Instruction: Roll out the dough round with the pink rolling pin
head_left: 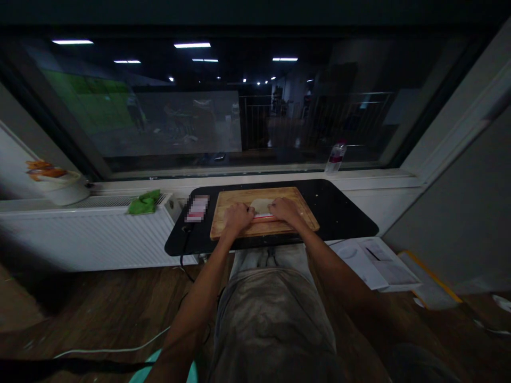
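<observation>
A slim red rolling pin (265, 217) spans the gap between my two hands, low over the wooden cutting board (223, 198). My left hand (238, 216) has its fingers curled round the left end of the pin. Gripping the other end is my right hand (285, 209), slightly farther from me. A flat, pale sheet of dough (261, 205) lies on the board just beyond the pin, partly covered by my fingers. Both ends of the pin are mostly hidden in my hands.
The board rests on a black table (343, 218) against the window sill. A phone (197, 208) with a cable lies left. On the sill stands a plastic bottle (336, 157). A green cloth (144, 202) and white bowl (64, 187) sit on the radiator (91, 239).
</observation>
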The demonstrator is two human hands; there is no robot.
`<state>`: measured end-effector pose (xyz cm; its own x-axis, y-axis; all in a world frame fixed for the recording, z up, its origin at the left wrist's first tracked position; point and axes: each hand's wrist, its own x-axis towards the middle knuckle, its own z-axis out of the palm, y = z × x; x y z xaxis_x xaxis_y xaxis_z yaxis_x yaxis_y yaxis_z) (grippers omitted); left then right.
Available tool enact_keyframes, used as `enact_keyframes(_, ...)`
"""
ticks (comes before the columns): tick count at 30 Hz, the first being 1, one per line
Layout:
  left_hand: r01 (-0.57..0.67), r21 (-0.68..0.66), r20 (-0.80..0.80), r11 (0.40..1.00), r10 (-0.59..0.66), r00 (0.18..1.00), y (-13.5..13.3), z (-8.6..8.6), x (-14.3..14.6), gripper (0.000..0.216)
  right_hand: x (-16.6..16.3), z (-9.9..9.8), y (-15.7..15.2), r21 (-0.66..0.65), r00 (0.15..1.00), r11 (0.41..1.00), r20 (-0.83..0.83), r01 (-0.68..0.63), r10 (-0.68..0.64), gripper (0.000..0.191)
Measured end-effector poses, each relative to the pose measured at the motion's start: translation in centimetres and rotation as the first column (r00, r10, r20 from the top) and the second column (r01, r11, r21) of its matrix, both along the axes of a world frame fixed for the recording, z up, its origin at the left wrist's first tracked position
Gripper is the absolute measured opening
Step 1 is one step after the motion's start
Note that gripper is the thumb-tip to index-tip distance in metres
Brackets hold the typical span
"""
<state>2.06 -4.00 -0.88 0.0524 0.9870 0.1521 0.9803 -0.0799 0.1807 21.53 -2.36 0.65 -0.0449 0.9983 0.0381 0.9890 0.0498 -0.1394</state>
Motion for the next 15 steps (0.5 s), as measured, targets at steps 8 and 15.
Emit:
enact_keyframes(8, 0.011, 0.003, 0.021, 1.000, -0.011, 1.000, 0.8, -0.4, -0.3, 0.060, 0.1, 0.3, 0.6, 0.046, 1.000, 0.999, -0.008, 0.000, 0.000, 0.049)
enact_keyframes(15, 0.043, 0.038, -0.002, 0.998, -0.043, 0.999, 2.7, -0.1, -0.7, 0.056, 1.2, 1.2, 2.8, 0.085, 0.986, 0.996, -0.165, -0.012, 0.026, 0.044)
